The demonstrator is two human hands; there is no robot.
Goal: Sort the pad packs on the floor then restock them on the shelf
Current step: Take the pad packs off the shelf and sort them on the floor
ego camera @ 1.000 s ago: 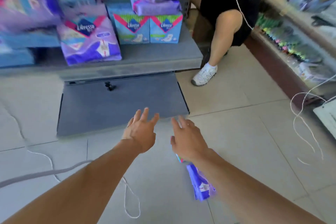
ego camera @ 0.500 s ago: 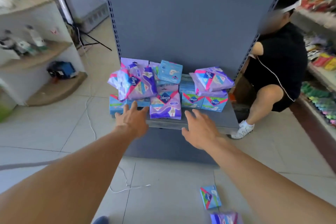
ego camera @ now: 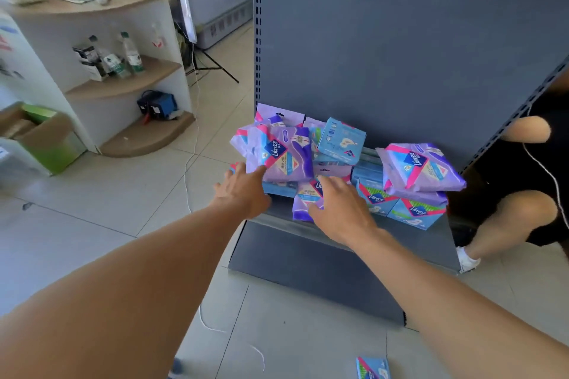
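Observation:
Several purple and blue pad packs are piled on the low grey shelf (ego camera: 338, 235). A large purple pack (ego camera: 281, 152) leans at the left of the pile. Another purple pack (ego camera: 421, 168) lies on blue packs (ego camera: 412, 212) at the right. My left hand (ego camera: 243, 191) reaches out with straight fingers, its fingertips at the lower edge of the large purple pack. My right hand (ego camera: 338, 209) is stretched flat over a purple pack (ego camera: 303, 204) at the shelf's front. One blue pack (ego camera: 372, 368) lies on the floor tiles near the bottom edge.
A tall grey back panel (ego camera: 400, 40) rises behind the shelf. A person in black (ego camera: 523, 194) crouches at the right beside it. A white counter with wooden shelves (ego camera: 123, 83) stands at the left, with a green box (ego camera: 46, 138) nearby. White cables trail across the floor.
My view has lifted from the floor to the shelf. Both hands have moved forward from above the floor to the pile of packs.

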